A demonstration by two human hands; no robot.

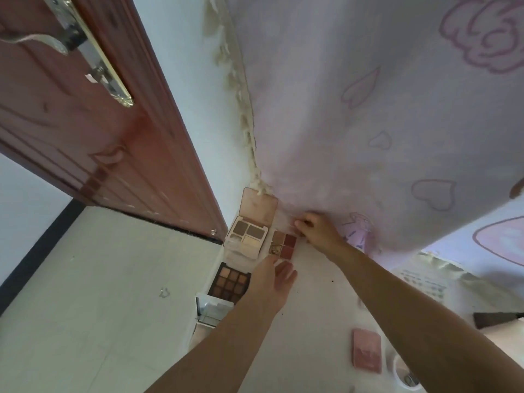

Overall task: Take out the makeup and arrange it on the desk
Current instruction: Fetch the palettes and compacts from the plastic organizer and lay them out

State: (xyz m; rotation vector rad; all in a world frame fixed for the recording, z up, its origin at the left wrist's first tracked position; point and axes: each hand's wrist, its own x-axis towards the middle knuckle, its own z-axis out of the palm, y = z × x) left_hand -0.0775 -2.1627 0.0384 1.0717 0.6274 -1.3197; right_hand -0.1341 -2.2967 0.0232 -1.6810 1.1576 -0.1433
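From the head camera, the arranging looks well under way. Three open palettes lie together at the far left edge of the white desk (320, 293): a pale compact (246, 237) with its lid up and four neutral pans, a small palette (284, 244) of red and gold squares just beside it, and a dark nine-pan palette (229, 282) nearer the person.

The right hand (317, 228) pinches the far corner of the small palette, fingers curled on it. The left hand (273, 282) rests flat and relaxed at its near edge, steadying it.

Still to place, I judge: a closed pink case (367, 350) lying well apart.

A clear box (211, 309) sits by the desk edge, its contents too unclear to name. A white cup (406, 375) holds something I cannot make out.
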